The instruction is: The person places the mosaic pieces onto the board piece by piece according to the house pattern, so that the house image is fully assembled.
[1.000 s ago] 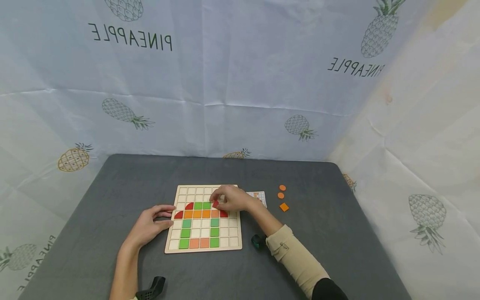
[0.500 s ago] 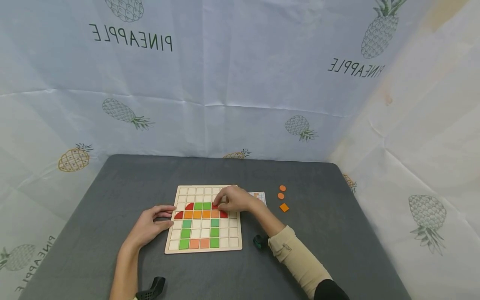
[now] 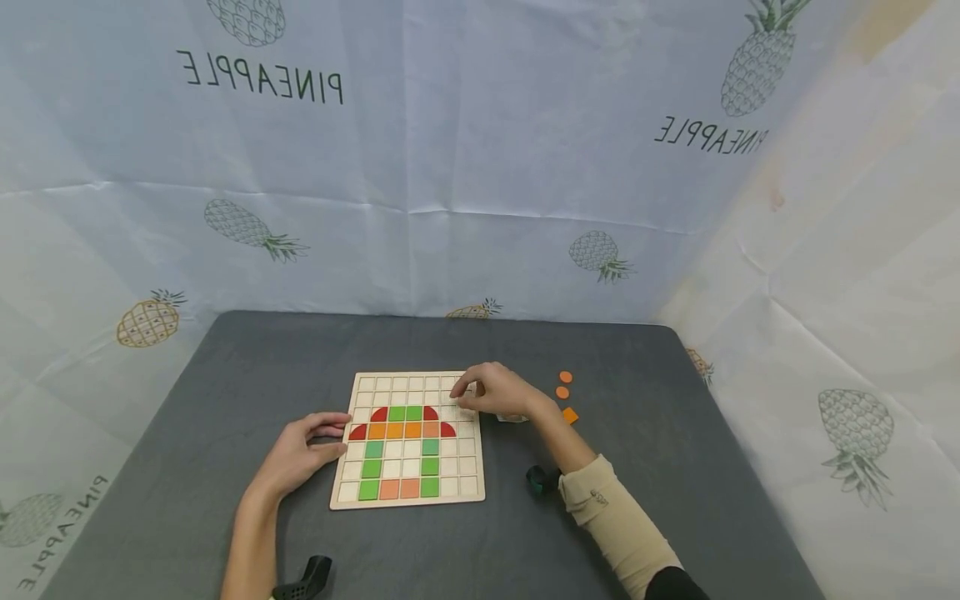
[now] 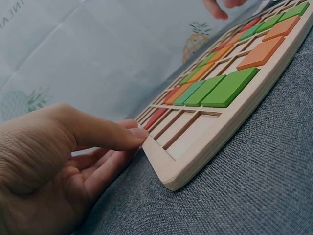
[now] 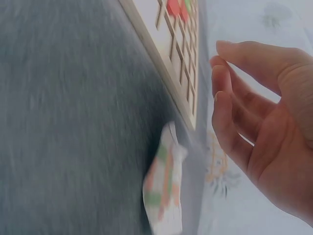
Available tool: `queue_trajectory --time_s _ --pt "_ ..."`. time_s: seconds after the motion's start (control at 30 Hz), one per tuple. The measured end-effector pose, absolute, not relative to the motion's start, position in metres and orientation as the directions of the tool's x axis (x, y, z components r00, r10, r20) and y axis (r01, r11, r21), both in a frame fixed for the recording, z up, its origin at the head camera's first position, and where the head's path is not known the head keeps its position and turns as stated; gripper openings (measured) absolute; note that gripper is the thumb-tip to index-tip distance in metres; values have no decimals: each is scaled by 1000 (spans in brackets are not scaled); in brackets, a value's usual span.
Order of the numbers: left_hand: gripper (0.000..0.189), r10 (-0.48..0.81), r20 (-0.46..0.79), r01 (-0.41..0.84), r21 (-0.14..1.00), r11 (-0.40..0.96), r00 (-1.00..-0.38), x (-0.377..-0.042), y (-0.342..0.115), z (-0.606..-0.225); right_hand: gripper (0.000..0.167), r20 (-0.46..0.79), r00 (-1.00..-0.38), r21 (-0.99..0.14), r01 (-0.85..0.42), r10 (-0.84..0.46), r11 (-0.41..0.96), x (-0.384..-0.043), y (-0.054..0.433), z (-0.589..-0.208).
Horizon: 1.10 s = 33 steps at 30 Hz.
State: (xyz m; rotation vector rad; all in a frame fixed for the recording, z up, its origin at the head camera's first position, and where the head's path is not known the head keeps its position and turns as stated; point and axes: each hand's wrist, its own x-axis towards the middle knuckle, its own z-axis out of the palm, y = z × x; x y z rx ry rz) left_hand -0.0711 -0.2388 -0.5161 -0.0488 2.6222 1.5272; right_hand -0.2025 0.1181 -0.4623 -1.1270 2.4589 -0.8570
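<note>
A wooden grid board (image 3: 457, 485) lies on the table, with green, orange and salmon square tiles and red rounded-corner tiles in its cells. My left hand (image 3: 296, 450) rests at the board's left edge, its thumb and fingers touching the side; in the left wrist view the thumb tip (image 4: 139, 132) lies against the rim. Over the board's upper right hovers my right hand (image 3: 495, 390), fingers loosely curved and nothing between them. A red tile (image 3: 430, 413) sits in a cell right of the green pair. In the right wrist view, that hand (image 5: 264, 112) appears beyond the board's edge.
Two round orange pieces (image 3: 562, 392) and an orange square piece (image 3: 570, 416) lie right of the board. A printed card (image 5: 164, 196) with a coloured pattern lies beside the board, mostly covered by my right hand in the head view. Pineapple-print cloth (image 3: 480, 167) hangs behind the dark table.
My right hand has let go of the red tile in the upper red-and-green row and moved up and right, now overlapping the card. The left hand has stayed at the board's edge.
</note>
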Motion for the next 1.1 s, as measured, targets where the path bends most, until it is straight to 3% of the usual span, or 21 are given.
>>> queue_trajectory --time_s 0.7,1.1 --pt "52 17 -106 -81 851 520 -994 -72 -239 -515 24 -28 -797 -667 -435 -604 605 -191 215 -458" --pt "52 10 -108 -86 843 531 -994 -74 -238 -516 29 -30 -819 -688 -399 -573 606 -174 280 -475"
